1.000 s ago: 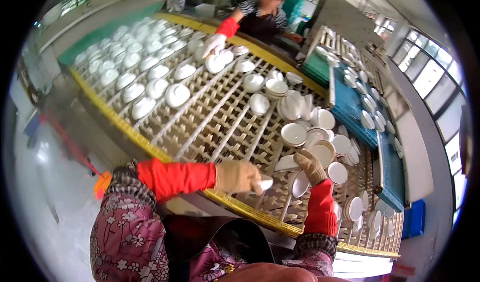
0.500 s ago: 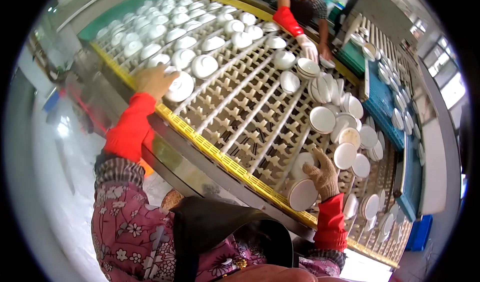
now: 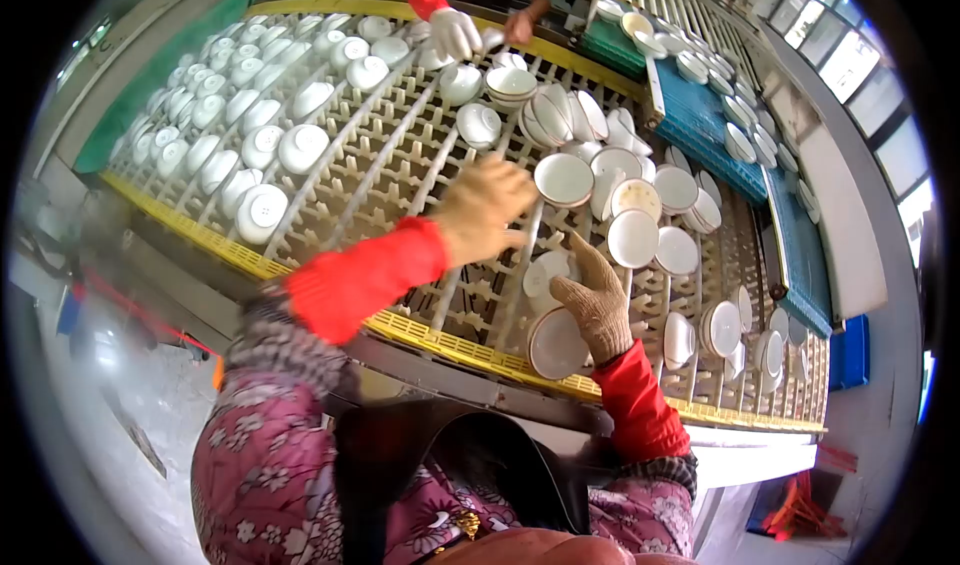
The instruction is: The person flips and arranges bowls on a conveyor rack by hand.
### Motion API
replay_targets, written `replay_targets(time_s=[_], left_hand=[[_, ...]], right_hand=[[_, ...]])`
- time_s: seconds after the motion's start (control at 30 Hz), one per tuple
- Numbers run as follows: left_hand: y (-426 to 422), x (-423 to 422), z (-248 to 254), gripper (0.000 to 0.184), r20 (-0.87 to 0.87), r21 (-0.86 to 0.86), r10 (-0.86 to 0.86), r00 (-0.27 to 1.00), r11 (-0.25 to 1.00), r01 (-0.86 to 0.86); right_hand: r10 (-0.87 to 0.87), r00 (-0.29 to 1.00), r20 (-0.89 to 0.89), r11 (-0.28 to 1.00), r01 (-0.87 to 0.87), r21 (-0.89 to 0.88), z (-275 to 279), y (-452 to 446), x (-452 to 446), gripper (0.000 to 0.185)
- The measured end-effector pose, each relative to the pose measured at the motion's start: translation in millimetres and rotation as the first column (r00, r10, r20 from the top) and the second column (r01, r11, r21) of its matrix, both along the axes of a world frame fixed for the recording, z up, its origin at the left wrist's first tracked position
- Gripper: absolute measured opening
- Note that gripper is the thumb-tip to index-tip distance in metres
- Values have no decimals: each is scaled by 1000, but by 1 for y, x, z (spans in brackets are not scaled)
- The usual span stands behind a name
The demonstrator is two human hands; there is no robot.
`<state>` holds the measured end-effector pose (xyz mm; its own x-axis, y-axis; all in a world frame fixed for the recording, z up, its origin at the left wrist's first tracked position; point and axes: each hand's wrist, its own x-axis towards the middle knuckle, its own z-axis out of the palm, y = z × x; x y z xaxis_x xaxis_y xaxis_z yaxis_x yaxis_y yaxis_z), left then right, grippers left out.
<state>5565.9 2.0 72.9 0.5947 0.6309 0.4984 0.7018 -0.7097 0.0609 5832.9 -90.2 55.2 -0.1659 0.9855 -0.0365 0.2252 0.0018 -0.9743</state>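
My left hand [image 3: 485, 210], in a tan glove with a red sleeve, hangs over the middle of the pegged conveyor [image 3: 385, 220]. Its fingers are apart and nothing shows in them. Just right of it lies an upright white bowl [image 3: 563, 180]. My right hand [image 3: 600, 305], in a brown knitted glove, has thumb and fingers apart near the front edge. Close beside it are a rimmed bowl [image 3: 558, 345] and another white bowl [image 3: 545, 277], partly lower among the pegs. Whether the glove touches either one, I cannot tell. A white bowl [image 3: 262, 213] rests upside down at the left front.
Rows of upturned bowls [image 3: 245, 70] fill the conveyor's left end. Piled bowls [image 3: 550, 115] crowd its right half. Across it, a co-worker's gloved hand [image 3: 455, 35] reaches over bowls. A blue belt [image 3: 700, 130] carries more bowls. The yellow edge strip [image 3: 450, 345] runs along the front.
My left hand has let go of the white bowl at the left front and swung right, towards my right hand. My right hand stays by the same bowls. The view has turned.
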Motion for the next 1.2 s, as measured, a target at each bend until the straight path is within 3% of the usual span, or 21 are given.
replay_targets(time_s=[0.1,0.17,0.23,0.37,0.43,0.47,0.5,0.57,0.6,0.63,0.7,0.77,0.8,0.83,0.87,0.97,1.0,1.1,1.13,1.17,1.2], left_hand=[[52,68,-34,65,-94,19,105,990,994,-103],[71,100,-29,61,-341,-243,184,922,930,-276],[92,110,-50,59,-458,-222,210,864,914,-340],[99,81,-25,51,-161,-595,140,977,776,-209],[89,39,-3,47,143,-802,316,938,592,-77],[105,-2,-19,52,160,-486,53,986,873,32],[120,-43,-34,63,73,-17,-102,992,994,104],[131,-123,-4,87,-102,-55,156,982,985,-162],[116,-160,23,86,7,-38,246,969,969,-246],[146,-208,-2,73,105,71,407,908,907,-415],[146,-271,3,83,280,-408,632,722,760,-506],[136,-310,-8,75,139,-516,876,461,461,-722],[115,-311,9,70,-114,-483,896,428,327,-812],[90,-306,26,66,-360,-409,860,362,203,-890],[82,-309,19,65,-345,-398,878,332,183,-899],[62,-312,3,65,-305,-339,909,285,176,-924],[56,-307,3,67,-281,-310,913,296,206,-928],[53,-311,5,72,-108,-447,934,341,261,-856],[51,-312,1,74,-33,-531,938,344,275,-802],[50,-310,-1,77,5,-542,943,334,283,-791],[50,-307,-1,80,39,-551,945,324,291,-782]], right_hand=[[-13,992,-128,970,-18,-241,-6,10,8,59],[-50,953,-298,921,-71,-383,6,4,3,49],[-52,940,-337,929,-78,-362,0,4,3,46],[-42,954,-296,932,-69,-356,8,0,3,47],[-181,906,-382,880,-25,-475,5,2,10,53],[-170,867,-469,895,-62,-441,9,5,12,55],[-162,821,-548,909,-92,-407,17,3,12,56],[-41,902,-430,972,-63,-225,22,10,12,59],[27,965,-260,994,-53,-92,19,17,14,61],[9,954,-298,992,-45,-115,25,26,7,61],[19,927,-374,988,-74,-135,40,47,-15,59],[83,892,-445,981,-151,-119,59,81,-49,58],[218,975,-41,826,-162,540,52,114,-64,57],[156,969,192,620,-248,744,57,135,-85,54],[-7,943,332,358,-308,882,63,156,-106,50],[-41,948,315,265,-294,918,85,195,-187,33],[288,951,113,730,-294,617,59,220,-198,29],[241,924,297,802,-362,475,36,201,-196,29],[239,945,223,861,-312,402,29,183,-185,32],[147,959,-244,987,-127,96,20,166,-178,44],[108,976,-189,986,-80,147,18,152,-159,54]])
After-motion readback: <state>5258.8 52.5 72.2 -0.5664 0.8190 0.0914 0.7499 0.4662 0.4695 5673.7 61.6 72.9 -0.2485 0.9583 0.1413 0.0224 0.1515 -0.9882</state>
